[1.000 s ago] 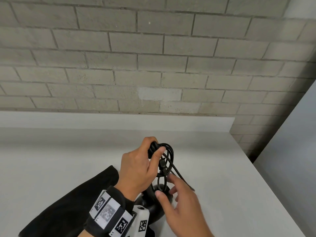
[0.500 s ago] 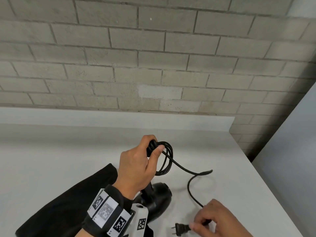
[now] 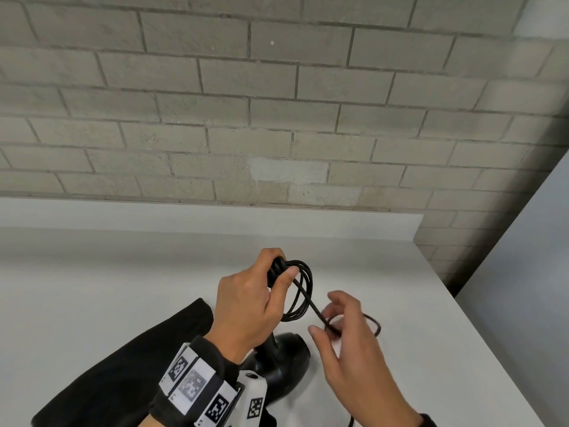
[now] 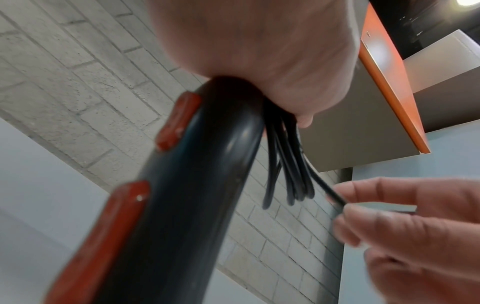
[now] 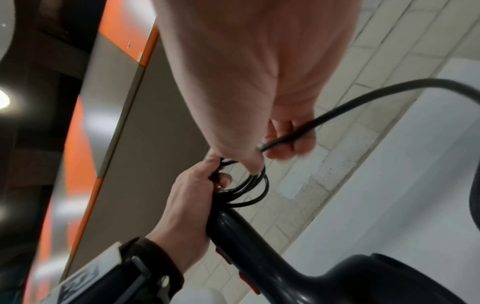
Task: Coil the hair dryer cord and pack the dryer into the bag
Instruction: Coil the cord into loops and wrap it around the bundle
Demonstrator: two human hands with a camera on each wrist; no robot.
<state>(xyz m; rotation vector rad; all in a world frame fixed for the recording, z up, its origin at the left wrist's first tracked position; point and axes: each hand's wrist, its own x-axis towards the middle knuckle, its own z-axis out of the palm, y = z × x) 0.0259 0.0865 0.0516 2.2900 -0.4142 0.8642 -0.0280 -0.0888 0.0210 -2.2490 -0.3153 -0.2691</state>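
Above the white counter [image 3: 123, 272], the left hand [image 3: 246, 306] is clamping coiled cord [image 3: 303, 291] against the dryer [image 3: 286, 365]; the right hand [image 3: 354, 343], pinching slack, should be laying loops evenly.

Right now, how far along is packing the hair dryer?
Done: several cord loops gathered in the left hand at the dryer handle. In hand: the right hand pinches the loose cord. Left: last loops, then dryer into the bag.
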